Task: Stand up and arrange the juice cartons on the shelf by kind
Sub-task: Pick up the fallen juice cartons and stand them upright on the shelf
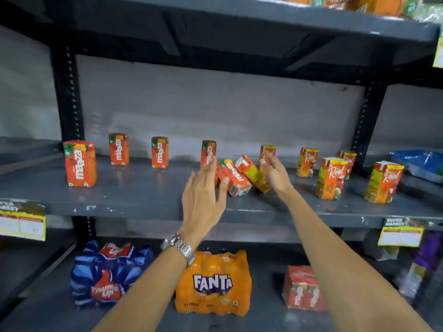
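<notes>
On the grey middle shelf point(143, 195), several orange Maaza cartons stand upright at the left, among them a near one point(80, 164) and one point(208, 152) just behind my left hand. Several Real cartons stand at the right, such as one point(332, 178) near the front. In the middle, a Maaza carton point(236, 182) lies on its side and a Real carton point(250, 171) leans tilted against it. My left hand point(203, 195) is open, its thumb at the lying Maaza carton. My right hand point(275, 174) is flat against the tilted Real carton, fingers reaching an upright Real carton point(268, 149).
A blue bag point(419, 164) lies at the shelf's far right. On the lower shelf sit a Thums Up pack point(107, 274), a Fanta pack point(213, 283) and a Maaza pack point(303, 288). Price tags point(400, 232) hang from the shelf edge. Another shelf runs close overhead.
</notes>
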Demonstrator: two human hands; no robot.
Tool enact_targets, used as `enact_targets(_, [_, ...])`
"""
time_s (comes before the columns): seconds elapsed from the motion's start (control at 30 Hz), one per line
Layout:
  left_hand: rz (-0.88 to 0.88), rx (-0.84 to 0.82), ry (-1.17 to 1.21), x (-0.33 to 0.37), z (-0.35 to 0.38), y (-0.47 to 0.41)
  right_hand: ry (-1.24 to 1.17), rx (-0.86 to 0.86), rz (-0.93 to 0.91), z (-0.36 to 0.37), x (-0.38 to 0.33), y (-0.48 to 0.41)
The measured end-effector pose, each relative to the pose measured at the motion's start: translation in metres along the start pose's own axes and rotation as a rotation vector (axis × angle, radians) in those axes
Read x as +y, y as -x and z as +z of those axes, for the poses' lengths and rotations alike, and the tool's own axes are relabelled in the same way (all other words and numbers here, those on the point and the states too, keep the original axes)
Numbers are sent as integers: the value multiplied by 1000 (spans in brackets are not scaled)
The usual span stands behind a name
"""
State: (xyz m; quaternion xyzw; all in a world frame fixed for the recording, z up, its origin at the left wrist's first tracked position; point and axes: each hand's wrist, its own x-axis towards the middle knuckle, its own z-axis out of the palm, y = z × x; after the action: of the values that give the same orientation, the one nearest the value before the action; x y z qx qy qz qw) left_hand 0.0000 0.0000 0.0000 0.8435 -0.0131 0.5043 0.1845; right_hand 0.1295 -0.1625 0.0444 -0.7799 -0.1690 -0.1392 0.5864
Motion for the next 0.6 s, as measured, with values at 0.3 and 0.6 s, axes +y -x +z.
enact_targets(0.3, [292, 54, -265, -14, 31, 39, 167, -340, 79, -20, -4, 13])
enact_targets(0.6, [318, 127, -277, -18, 35, 40, 272, 104, -94, -30, -11, 43])
